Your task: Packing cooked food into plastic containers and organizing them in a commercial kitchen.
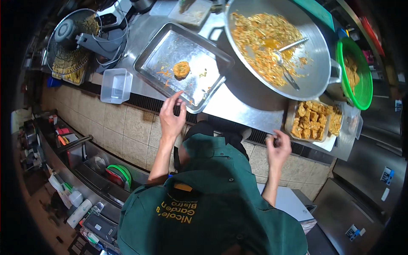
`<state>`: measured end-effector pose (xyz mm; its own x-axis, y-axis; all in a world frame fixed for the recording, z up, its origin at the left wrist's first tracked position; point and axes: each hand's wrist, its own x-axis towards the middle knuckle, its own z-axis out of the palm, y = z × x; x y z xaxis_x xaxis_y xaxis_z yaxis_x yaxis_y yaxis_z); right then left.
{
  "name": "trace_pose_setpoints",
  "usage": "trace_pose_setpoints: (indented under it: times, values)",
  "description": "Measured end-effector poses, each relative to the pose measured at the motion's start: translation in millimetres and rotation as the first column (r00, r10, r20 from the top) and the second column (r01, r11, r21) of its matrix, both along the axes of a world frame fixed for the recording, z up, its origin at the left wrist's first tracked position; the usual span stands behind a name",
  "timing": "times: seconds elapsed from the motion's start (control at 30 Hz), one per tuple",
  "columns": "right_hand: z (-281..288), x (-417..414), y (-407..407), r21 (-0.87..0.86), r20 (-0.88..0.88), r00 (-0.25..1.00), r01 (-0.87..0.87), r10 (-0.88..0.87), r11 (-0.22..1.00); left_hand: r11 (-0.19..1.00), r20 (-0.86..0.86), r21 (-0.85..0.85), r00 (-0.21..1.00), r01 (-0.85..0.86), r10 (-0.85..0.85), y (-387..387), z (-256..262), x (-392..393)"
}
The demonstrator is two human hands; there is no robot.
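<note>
My left hand (172,116) is at the near edge of a rectangular metal tray (153,47), its fingers apart and holding nothing. In the tray lies one round golden-brown fried piece (181,69), with scattered vegetable shreds around it. My right hand (279,147) hovers at the counter's front edge, thumb and fingers curled with a gap between them. To its right stands a clear plastic container (325,135) of golden-brown fried cubes (310,119). Beyond is a large two-handled aluminium pan (314,75) of shredded vegetable mixture (264,35), with a metal spoon (293,44) and metal tongs (290,78) in it.
A green plastic basket (365,76) holds more fried pieces at the right. An empty clear container (116,86) overhangs the counter edge at the left, beside a grey fan (102,44). Another plastic container (191,12) stands behind the tray. Steel refrigerator doors (357,191) are at the right.
</note>
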<state>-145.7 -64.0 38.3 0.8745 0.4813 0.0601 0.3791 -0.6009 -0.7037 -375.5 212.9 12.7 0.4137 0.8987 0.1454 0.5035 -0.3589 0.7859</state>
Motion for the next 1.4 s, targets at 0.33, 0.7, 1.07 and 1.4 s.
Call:
trace_pose_setpoints:
  times: [0.33, 0.7, 1.07, 1.4]
  values:
    - [15.6, -105.3, 153.8, -0.012, -0.192, 0.834, -0.530, 0.518, 0.848, 0.971, -0.168, 0.121, 0.969, 0.204, -0.183, 131.6, -43.0, 6.9]
    - [14.2, -95.0, 95.8, -0.163, -0.174, 0.962, -0.240, 0.212, 0.957, 0.925, -0.085, -0.010, 0.921, 0.381, -0.380, 163.5, -72.0, 26.8]
    - [-26.3, -130.0, -36.1, -0.307, -0.259, 0.940, 0.138, -0.222, 0.942, 0.612, 0.173, 0.016, 0.601, 0.790, -0.780, -0.7, 12.3, 94.7]
    - [-59.9, -151.5, -134.9, 0.008, -0.066, 0.926, 0.374, -0.373, 0.927, 0.221, -0.056, 0.379, 0.260, 0.899, -0.964, -146.3, 31.2, 289.9]
